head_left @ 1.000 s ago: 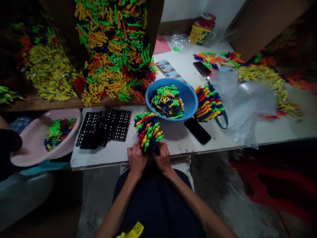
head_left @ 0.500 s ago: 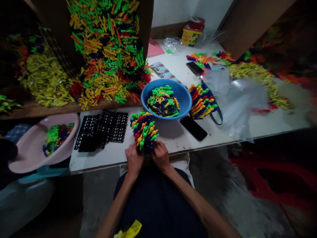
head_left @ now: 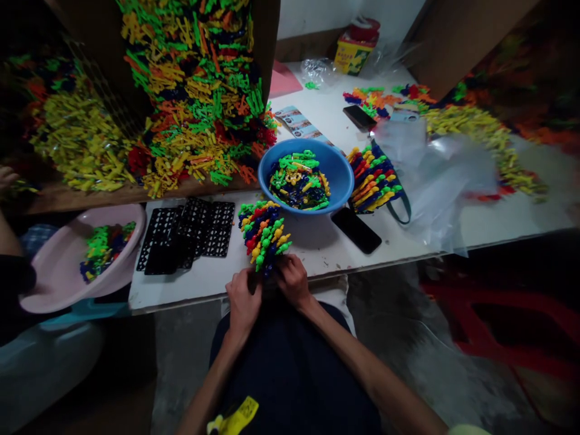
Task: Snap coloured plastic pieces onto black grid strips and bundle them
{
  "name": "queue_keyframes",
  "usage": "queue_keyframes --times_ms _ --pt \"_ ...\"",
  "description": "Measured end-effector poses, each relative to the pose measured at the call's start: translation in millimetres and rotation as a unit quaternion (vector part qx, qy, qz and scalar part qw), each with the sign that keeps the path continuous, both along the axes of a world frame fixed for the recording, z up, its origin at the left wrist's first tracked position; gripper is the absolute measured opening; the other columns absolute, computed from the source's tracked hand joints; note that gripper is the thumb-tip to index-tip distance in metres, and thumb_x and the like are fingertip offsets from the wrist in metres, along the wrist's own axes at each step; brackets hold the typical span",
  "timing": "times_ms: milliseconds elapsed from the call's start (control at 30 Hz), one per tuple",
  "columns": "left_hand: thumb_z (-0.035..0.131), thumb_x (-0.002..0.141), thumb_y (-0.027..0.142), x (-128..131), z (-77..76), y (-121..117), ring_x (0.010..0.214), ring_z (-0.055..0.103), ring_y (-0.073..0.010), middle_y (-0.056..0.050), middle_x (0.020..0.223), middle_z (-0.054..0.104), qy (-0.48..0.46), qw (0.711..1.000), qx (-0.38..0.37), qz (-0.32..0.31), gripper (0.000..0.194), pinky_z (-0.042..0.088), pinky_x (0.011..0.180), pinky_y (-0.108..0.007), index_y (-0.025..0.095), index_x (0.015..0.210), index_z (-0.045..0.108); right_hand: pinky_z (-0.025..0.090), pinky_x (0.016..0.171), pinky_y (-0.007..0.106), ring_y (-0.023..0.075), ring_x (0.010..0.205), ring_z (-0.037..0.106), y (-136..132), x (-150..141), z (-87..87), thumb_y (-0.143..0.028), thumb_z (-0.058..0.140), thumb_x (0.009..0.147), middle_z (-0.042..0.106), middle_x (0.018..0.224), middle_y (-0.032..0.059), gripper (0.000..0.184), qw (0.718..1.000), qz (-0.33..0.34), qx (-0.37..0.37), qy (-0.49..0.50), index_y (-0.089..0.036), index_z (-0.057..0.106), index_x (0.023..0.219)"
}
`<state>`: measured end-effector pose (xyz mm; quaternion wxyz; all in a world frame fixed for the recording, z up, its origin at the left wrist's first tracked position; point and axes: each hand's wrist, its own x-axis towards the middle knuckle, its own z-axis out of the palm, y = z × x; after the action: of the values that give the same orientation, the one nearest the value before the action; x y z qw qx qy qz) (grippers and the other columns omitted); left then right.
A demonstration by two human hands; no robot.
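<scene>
A block of small plastic figures point(head_left: 265, 232) in green, yellow, red, orange and blue stands tilted at the table's near edge, its rows packed close together. My right hand point(head_left: 293, 279) grips its lower right corner with curled fingers. At the lower left, my left hand point(head_left: 243, 299) has bent fingers at the block's near edge; the fingertips are partly hidden, and what they pinch is too small to tell. Just behind the block is a blue bowl point(head_left: 342, 196) with loose figures inside. To the left lie several black perforated plastic trays point(head_left: 217, 229), overlapping.
A phone point(head_left: 357, 231) and another figure block point(head_left: 374, 181) with a dark strap lie right of the bowl. Clear plastic bags point(head_left: 435, 187) spread further right. Heaped figures point(head_left: 194, 121) fill a box behind. A pink basin point(head_left: 58, 260) and another person's arm point(head_left: 9, 241) are at left.
My left hand has shifted slightly down from the block, its thumb now apart from the fingers. My right hand keeps its hold. Another person's hand has come in at the far left.
</scene>
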<state>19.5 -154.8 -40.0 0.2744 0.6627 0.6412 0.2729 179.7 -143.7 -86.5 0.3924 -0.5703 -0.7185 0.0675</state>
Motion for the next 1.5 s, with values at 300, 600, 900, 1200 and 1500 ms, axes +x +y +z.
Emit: queue_keyframes --times_ms 300,600,900,1200,1500 --pt "0.065 0.085 0.023 16.5 51.4 -4.5 0.120 0.052 -0.0284 -0.013 0.131 0.057 0.094 0.958 0.270 -0.036 0.032 0.035 0.101 -0.044 0.023 0.117 0.060 0.050 0.080 0.040 0.0267 0.093 0.057 3.9 -2.7 -4.1 -0.025 0.051 0.096 0.069 0.093 0.0109 0.021 1.000 -0.002 -0.003 -0.009 -0.019 0.067 0.108" --pt "0.064 0.086 0.020 25.3 47.2 20.9 0.116 0.052 -0.0274 -0.012 0.123 0.064 0.121 0.948 0.293 -0.017 0.005 0.035 0.096 -0.042 0.020 0.091 0.062 0.053 0.084 0.039 0.0263 0.098 0.054 4.2 -3.5 0.6 -0.024 0.053 0.096 0.070 0.102 0.0118 0.025 1.000 0.006 -0.002 -0.027 -0.016 0.066 0.115" --pt "0.065 0.087 0.030 38.5 68.6 35.2 0.119 0.049 -0.0313 -0.013 0.131 0.060 0.185 0.944 0.272 -0.033 0.021 0.035 0.096 -0.046 0.020 0.105 0.065 0.053 0.084 0.039 0.0266 0.099 0.053 4.5 -5.7 -1.7 -0.023 0.058 0.093 0.068 0.100 0.0119 0.025 1.000 -0.001 0.000 -0.011 -0.019 0.068 0.115" --pt "0.061 0.089 0.020 21.7 83.2 63.0 0.120 0.047 -0.0282 -0.010 0.136 0.058 0.154 0.937 0.255 -0.181 0.009 0.039 0.097 -0.045 0.019 0.097 0.064 0.052 0.085 0.037 0.0251 0.097 0.054 5.4 -6.7 6.7 -0.027 0.058 0.095 0.070 0.100 0.0090 0.022 1.000 -0.014 -0.007 0.000 -0.020 0.071 0.112" --pt "0.064 0.088 0.027 14.4 82.6 62.1 0.118 0.051 -0.0251 -0.007 0.130 0.063 0.104 0.948 0.232 -0.192 0.014 0.039 0.097 -0.042 0.023 0.102 0.062 0.051 0.084 0.037 0.0242 0.098 0.056 3.8 -5.5 5.2 -0.027 0.057 0.096 0.070 0.101 0.0088 0.020 1.000 -0.013 -0.013 0.003 -0.021 0.072 0.109"
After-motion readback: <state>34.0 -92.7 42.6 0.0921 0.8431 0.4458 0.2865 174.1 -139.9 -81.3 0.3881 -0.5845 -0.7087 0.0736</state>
